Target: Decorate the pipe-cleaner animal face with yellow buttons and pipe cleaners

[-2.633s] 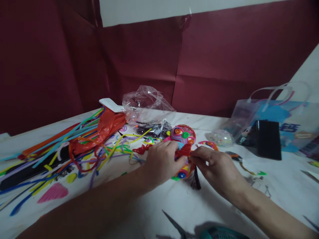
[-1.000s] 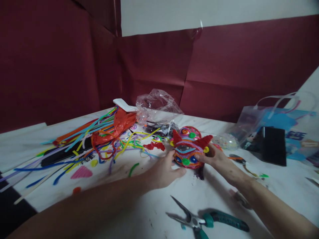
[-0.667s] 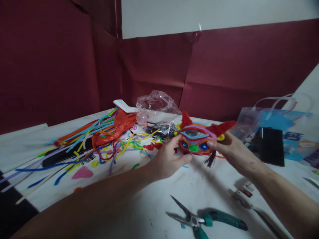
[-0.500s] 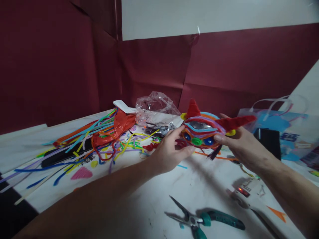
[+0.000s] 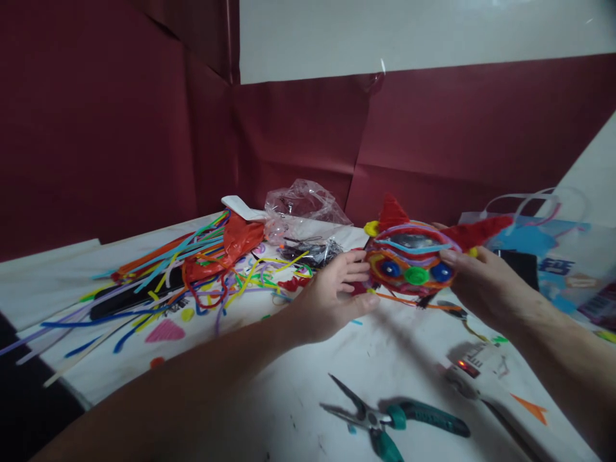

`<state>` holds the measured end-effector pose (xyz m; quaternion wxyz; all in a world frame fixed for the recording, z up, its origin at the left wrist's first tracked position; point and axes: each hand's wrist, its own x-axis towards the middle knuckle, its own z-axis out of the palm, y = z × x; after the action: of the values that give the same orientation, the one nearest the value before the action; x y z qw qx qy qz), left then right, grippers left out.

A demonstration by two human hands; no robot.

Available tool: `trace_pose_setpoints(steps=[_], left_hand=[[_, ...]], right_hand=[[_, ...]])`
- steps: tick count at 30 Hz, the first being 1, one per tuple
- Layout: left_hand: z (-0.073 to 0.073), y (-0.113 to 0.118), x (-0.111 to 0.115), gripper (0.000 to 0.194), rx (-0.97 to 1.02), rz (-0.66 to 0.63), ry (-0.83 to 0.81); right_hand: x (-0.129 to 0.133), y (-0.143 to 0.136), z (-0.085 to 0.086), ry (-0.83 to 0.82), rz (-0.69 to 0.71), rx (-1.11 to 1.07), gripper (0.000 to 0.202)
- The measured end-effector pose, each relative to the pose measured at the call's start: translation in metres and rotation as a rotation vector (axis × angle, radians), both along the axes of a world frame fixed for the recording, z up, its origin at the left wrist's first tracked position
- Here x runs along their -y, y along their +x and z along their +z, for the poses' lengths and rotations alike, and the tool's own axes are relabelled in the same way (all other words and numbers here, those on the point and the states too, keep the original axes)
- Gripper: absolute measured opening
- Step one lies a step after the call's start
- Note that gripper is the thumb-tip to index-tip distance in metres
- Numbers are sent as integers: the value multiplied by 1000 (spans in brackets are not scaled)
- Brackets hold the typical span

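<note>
Here's the colourful mask point(image 5: 414, 260), held up above the white table point(image 5: 283, 401), the right hand point(image 5: 495, 279) clamped on its right end! The left hand point(image 5: 332, 298) spreads its fingers at the other edge, contact unclear; open pliers point(image 5: 373, 420) lie nearer the camera.

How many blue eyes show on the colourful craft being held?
2: one blue eye nearer the left hand, another blue eye nearer the right hand, green nose between. More may be hidden on the far side of the craft.
</note>
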<state>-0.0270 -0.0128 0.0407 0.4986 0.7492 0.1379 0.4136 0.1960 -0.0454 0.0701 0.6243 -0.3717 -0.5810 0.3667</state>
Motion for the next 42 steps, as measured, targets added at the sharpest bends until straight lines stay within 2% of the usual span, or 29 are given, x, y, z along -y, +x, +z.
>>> trace_pose_setpoints(steps=[3, 6, 8, 13, 16, 19, 22, 25, 29, 33, 39, 42], left_hand=[[0, -5, -2, 53, 12, 79, 19], [-1, -8, -7, 55, 3, 206, 33], [-1, -9, -10, 64, -25, 253, 71], [7, -5, -7, 93, -108, 212, 273], [11, -1, -3, 99, -106, 156, 408], [10, 1, 1, 103, -110, 152, 470], [5, 2, 3, 109, -113, 189, 444], [1, 0, 4, 113, -100, 170, 397], [-2, -4, 2, 116, -26, 147, 315], [-6, -6, -1, 121, 10, 166, 277], [-4, -9, -1, 122, 56, 89, 256], [0, -12, 0, 119, 12, 64, 223]], right_hand=[[3, 9, 1, -10, 34, -41, 33], [10, 16, 4, -67, 49, -64, 34], [15, 18, 5, -128, 38, -72, 37], [20, 8, 1, -164, -3, -110, 39], [22, 1, -3, -203, 61, -110, 36], [24, -3, -8, -236, 116, -97, 32], [26, -9, -11, -226, 156, -78, 32], [30, -15, -14, -186, 184, -57, 36], [35, -19, -16, -116, 221, -5, 55], [37, -18, -23, -68, 185, 42, 72], [35, -24, -34, -25, 99, 51, 60], [38, -29, -34, 12, 40, 34, 59]])
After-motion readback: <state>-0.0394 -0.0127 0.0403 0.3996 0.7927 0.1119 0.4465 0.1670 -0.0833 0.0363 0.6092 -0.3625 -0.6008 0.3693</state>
